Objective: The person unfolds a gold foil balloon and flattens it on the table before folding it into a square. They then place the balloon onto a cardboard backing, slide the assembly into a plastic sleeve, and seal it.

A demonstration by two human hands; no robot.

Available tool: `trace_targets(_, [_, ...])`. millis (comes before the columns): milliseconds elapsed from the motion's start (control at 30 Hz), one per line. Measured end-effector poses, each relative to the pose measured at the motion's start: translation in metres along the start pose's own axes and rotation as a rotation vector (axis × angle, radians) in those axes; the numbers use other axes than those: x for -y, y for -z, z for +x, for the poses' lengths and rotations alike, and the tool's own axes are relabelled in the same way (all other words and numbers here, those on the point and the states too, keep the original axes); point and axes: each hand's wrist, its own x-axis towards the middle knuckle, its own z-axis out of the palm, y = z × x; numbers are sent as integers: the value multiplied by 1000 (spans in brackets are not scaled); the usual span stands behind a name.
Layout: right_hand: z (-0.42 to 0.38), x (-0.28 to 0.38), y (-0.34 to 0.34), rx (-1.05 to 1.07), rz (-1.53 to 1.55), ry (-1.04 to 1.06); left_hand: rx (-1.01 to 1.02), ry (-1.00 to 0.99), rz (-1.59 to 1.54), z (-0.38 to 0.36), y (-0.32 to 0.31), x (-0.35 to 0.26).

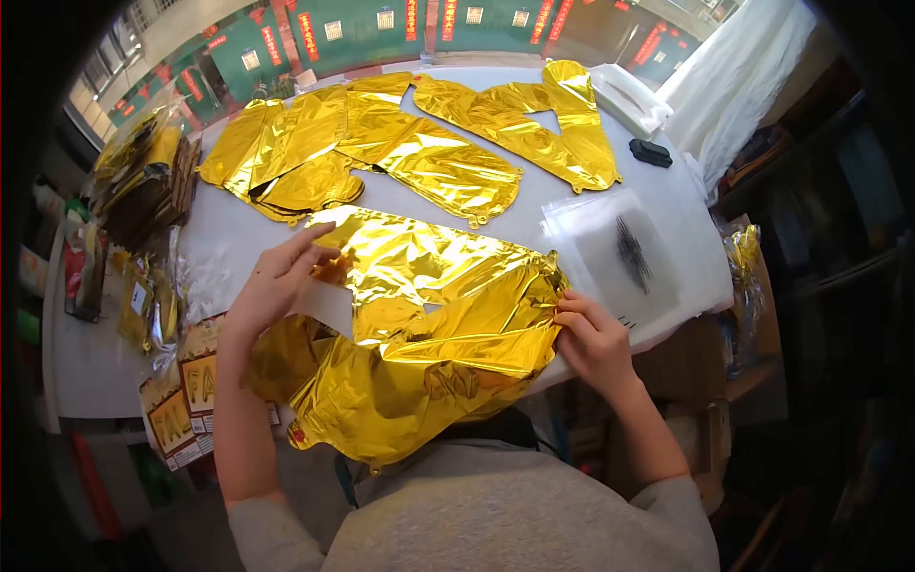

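Note:
A large gold foil letter balloon (pixel 457 334), flat and wrinkled, lies before me and hangs over the table's near edge. My right hand (pixel 596 341) pinches its gathered right corner. At its upper left edge is my left hand (pixel 291 267), fingers stretched out and touching the foil. Farther back, several flat gold foil balloons (pixel 315 133) overlap in a stack on the left. Beside them lies a single gold foil balloon shaped like a letter A (pixel 572 133). The underside of the balloon in front is hidden.
Clear plastic bags (pixel 610 276) with a bundle of thin black strips (pixel 631 250) lie at right, near a small black object (pixel 650 153). Packed bags (pixel 143 181) pile up on the left. Printed cards (pixel 176 424) lie at the lower left. A white curtain (pixel 753 86) hangs at back right.

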Motion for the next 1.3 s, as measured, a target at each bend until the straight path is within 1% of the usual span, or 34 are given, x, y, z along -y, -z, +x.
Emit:
trace_targets(67, [-1, -8, -3, -25, 47, -20, -121, 36, -7, -6, 6, -12])
trace_targets(100, [-2, -11, -3, -28, 45, -26, -115, 34, -5, -12, 8, -19])
trace_targets(167, [-3, -18, -1, -32, 65, -42, -95, 4, 129, -25, 10, -30])
trace_targets(233, [-3, -29, 5, -41, 68, -69, -75, 34, 170, -39, 4, -42])
trace_targets(300, [-3, -38, 11, -52, 73, -99, -53, -155, 379, -54, -9, -55])
trace_targets(333, [-4, -43, 14, -52, 67, -120, -48, -155, 382, -61, -17, -68])
trace_targets(400, [-8, -52, 19, -61, 64, -161, 121, -147, 493, -73, -37, -93])
trace_targets(433, [-10, -54, 20, -63, 66, -165, 125, -147, 495, -78, -48, -93])
trace_targets(500, [-13, -55, 23, -57, 25, -150, 117, -236, 556, -83, -69, -82])
trace_targets(533, [-14, -53, 23, -58, 26, -151, 121, -232, 576, -83, -75, -76])
trace_targets(600, [-15, -47, 24, -22, -41, -41, 120, -224, 579, -84, -82, -70])
trace_targets(633, [-14, -42, 25, -21, -42, -46, 118, -214, 580, -84, -86, -67])
trace_targets(700, [-8, -32, 31, 66, 27, -28, 105, -199, 624, -84, -90, -58])
trace_targets(767, [-5, -36, 39, 97, 61, -63, 90, -189, 671, -84, -89, -53])
trace_targets(833, [5, -52, 44, 4, 117, -116, 51, -178, 715, -85, -89, -50])
trace_targets(867, [12, -61, 44, 9, 43, -110, 28, -178, 711, -86, -90, -46])
trace_targets(900, [17, -64, 41, 8, 42, -113, 30, -180, 711, -88, -90, -46])
trace_targets(967, [25, -67, 34, 92, -115, -62, 16, -167, 716, -88, -89, -46])
trace_targets(1000, [25, -71, 31, 89, -117, -62, 15, -169, 717, -89, -89, -45])
trace_targets(1067, [21, -79, 24, 160, -99, -116, -7, -152, 713, -91, -88, -41])
trace_targets(1200, [19, -99, 29, 118, -145, -192, -1, -119, 665, -90, -86, -40])
trace_targets(1300, [20, -101, 35, 97, -173, -213, 10, -137, 720, -88, -88, -44])
